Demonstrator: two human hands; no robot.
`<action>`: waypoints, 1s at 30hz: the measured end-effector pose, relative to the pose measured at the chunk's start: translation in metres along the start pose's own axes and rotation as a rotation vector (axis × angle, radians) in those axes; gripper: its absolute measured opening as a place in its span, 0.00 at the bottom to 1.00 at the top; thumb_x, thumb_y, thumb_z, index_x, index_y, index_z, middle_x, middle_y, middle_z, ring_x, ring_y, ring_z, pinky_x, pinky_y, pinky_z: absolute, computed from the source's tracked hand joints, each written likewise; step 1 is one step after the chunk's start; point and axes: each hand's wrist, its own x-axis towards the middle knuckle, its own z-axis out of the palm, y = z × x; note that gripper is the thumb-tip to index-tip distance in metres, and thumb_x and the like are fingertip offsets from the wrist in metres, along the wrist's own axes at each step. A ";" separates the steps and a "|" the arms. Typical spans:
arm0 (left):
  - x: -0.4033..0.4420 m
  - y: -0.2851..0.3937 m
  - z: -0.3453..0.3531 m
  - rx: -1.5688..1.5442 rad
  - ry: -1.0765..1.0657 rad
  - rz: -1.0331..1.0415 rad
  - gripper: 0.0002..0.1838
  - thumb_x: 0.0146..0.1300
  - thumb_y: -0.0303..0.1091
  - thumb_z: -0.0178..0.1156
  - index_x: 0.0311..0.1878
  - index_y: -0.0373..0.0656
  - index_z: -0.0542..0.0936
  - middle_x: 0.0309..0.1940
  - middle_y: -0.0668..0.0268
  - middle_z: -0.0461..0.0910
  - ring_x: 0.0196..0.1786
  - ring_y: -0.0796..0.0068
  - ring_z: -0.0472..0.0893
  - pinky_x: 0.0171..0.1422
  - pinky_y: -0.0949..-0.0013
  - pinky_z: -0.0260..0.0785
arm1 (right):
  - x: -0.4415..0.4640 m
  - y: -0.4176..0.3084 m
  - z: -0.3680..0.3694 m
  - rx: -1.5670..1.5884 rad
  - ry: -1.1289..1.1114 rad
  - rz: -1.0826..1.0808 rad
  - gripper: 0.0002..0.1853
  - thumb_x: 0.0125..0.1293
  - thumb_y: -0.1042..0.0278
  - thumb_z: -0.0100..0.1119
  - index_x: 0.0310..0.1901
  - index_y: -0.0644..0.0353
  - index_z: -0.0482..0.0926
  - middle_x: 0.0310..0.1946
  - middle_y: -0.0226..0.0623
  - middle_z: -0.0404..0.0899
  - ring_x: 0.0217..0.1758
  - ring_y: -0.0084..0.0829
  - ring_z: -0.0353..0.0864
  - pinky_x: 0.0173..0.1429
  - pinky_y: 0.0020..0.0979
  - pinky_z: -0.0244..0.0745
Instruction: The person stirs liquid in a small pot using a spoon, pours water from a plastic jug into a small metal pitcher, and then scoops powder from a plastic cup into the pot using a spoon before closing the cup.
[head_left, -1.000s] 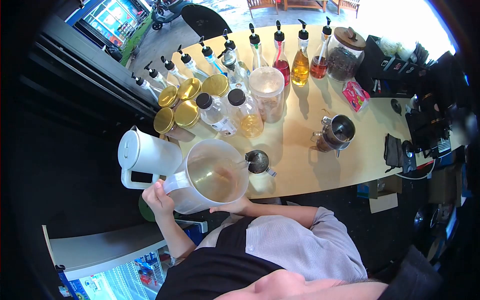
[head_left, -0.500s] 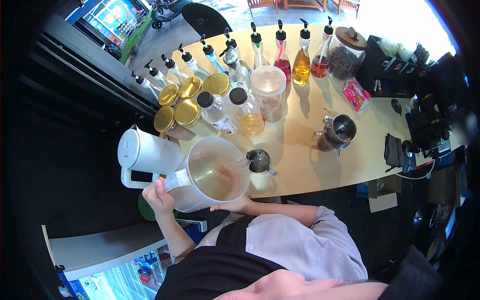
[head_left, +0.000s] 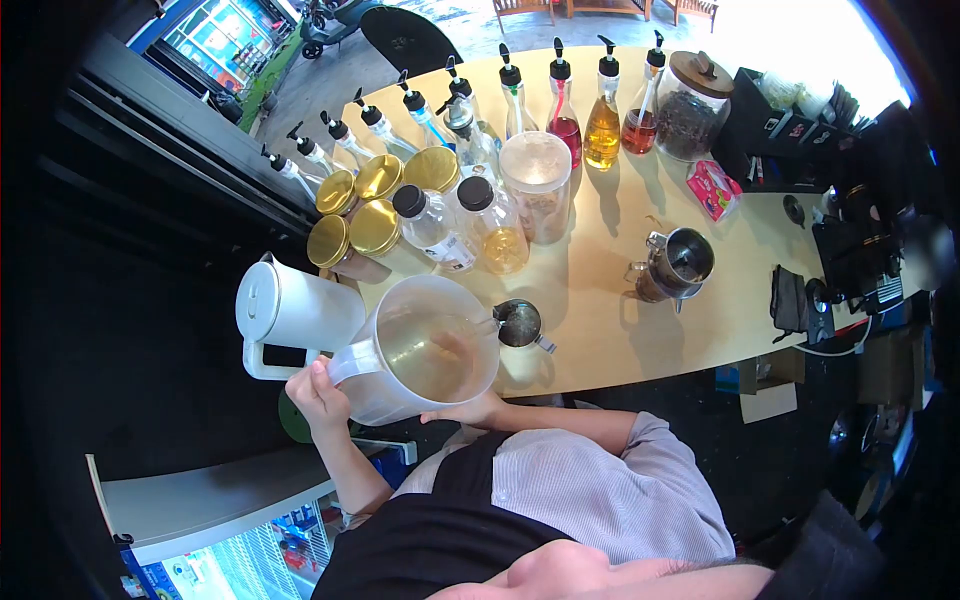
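My left hand is wrapped round the handle of a large translucent pitcher, which is tilted toward the right and holds pale liquid. My right hand supports the pitcher from below; most of its fingers are hidden behind it. At the pitcher's lip stands a small metal-rimmed strainer or cup on the table, dark inside, with a thin stream or clear spout between them. Left of the pitcher is a white lidded jug. Two black-capped bottles, one clear and one with amber liquid, stand behind it.
Several pump bottles line the table's far edge. Gold-lidded jars, a tall tub and a wooden-lidded jar stand nearby. A metal cup, pink packet and black organizer are to the right.
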 end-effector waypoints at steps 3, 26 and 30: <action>0.001 0.001 0.000 0.002 0.001 0.000 0.25 0.69 0.34 0.40 0.13 0.36 0.64 0.07 0.61 0.62 0.10 0.63 0.68 0.19 0.63 0.52 | -0.001 -0.004 0.001 -0.068 0.062 -0.076 0.50 0.39 0.55 0.82 0.62 0.66 0.62 0.60 0.42 0.69 0.64 0.34 0.67 0.68 0.38 0.61; 0.007 0.002 0.000 -0.014 -0.005 0.035 0.25 0.69 0.34 0.39 0.14 0.35 0.66 0.07 0.61 0.62 0.10 0.65 0.67 0.18 0.64 0.51 | 0.005 -0.002 0.002 -0.029 -0.022 -0.059 0.49 0.41 0.56 0.81 0.62 0.66 0.63 0.59 0.42 0.70 0.64 0.34 0.67 0.68 0.38 0.62; 0.007 0.001 0.000 -0.019 -0.008 0.033 0.25 0.69 0.34 0.40 0.14 0.35 0.66 0.07 0.62 0.62 0.10 0.66 0.67 0.18 0.65 0.51 | 0.006 0.001 0.003 0.021 0.009 -0.049 0.48 0.42 0.57 0.81 0.62 0.66 0.63 0.58 0.42 0.71 0.64 0.34 0.68 0.68 0.37 0.62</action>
